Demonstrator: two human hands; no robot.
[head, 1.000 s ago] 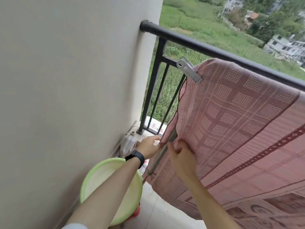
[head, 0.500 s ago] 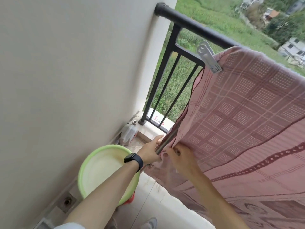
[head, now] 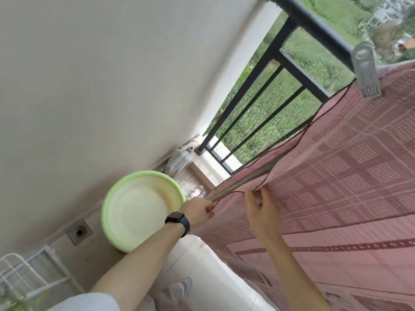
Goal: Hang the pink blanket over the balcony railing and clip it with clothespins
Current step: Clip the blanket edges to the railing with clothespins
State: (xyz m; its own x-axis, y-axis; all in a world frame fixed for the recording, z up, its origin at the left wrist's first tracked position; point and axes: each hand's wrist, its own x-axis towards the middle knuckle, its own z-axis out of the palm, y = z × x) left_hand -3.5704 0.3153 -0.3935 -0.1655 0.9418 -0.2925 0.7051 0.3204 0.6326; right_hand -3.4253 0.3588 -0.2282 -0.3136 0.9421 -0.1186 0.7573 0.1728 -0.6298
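Note:
The pink checked blanket (head: 350, 176) hangs over the black balcony railing (head: 314, 25) and fills the right side of the view. A large grey clothespin (head: 366, 70) clamps its top left corner to the rail. My left hand (head: 197, 211), with a black watch on the wrist, pinches the blanket's dark-stitched left edge low down. My right hand (head: 261, 212) grips the same edge a little to the right. A thin metal rod (head: 242, 184) runs along the fabric between and above my hands.
A pale wall (head: 101, 86) closes the left side. A green basin (head: 141, 209) stands on the floor by the wall, with a plastic bottle (head: 179, 161) behind it in the corner. A floor drain (head: 79, 232) and a white wire rack (head: 29, 272) lie lower left.
The view has tilted and swung left and down. Both hands have stayed on the blanket's left edge and have moved slightly apart along it.

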